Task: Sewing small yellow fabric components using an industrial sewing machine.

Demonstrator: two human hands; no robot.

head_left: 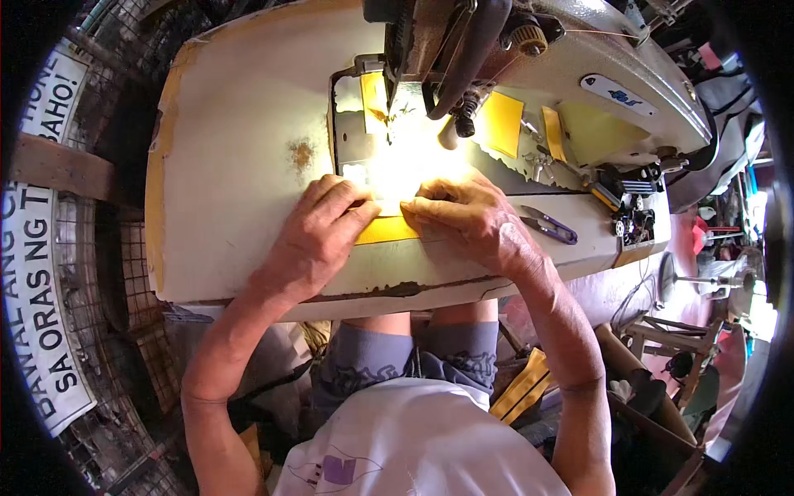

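Note:
My left hand [318,236] lies flat on the sewing table [231,165], its fingertips pressing a yellow strip of material [387,231] just in front of the needle. My right hand [467,219] pinches the same yellow strip from the right, fingertips almost touching those of the left. The strip runs toward the brightly lit needle plate [351,149] under the sewing machine head [513,50]. Glare hides the strip's far end.
Small thread snips with purple handles [550,225] lie right of my right hand. More yellow pieces [502,124] sit on the machine bed. A white banner on a wire fence [37,273] stands at the left. A pile of yellow strips [523,387] lies below the table by my knees.

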